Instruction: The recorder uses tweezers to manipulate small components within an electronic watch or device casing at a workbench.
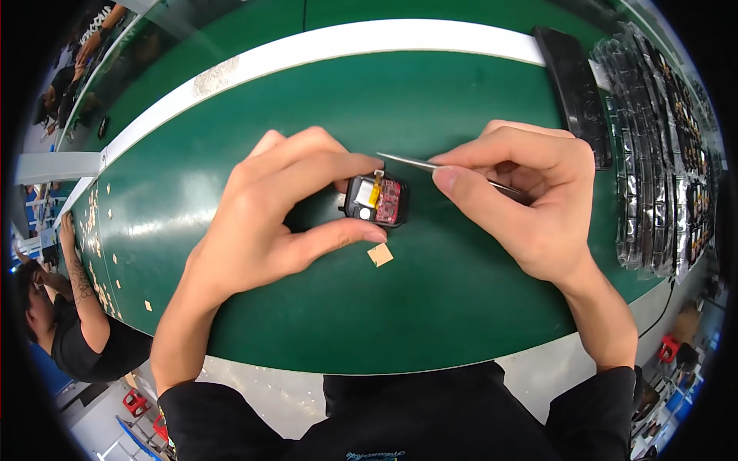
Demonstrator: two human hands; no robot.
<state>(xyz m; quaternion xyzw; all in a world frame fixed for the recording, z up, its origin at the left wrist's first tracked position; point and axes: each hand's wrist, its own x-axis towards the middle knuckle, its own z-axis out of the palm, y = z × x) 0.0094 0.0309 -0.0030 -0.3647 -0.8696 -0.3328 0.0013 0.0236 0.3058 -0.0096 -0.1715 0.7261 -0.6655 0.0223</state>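
Observation:
Between the thumb and fingers of my left hand [269, 207] is a small black device housing [377, 201], its inside facing up. A red circuit board, a silvery block, yellow tape and a white round part show in it. My right hand [530, 196] pinches metal tweezers [411, 161], whose tip points left and sits just above and apart from the housing's upper edge. A small tan square piece [380, 255] lies on the green table [400, 323] just below my left thumb.
At the right stand stacked clear plastic trays [661, 154] of small parts, beside a black tray [573, 92]. A white strip [384, 34] crosses the table's far side. Many tan scraps [91, 223] lie at the left, near another person's arm [81, 284].

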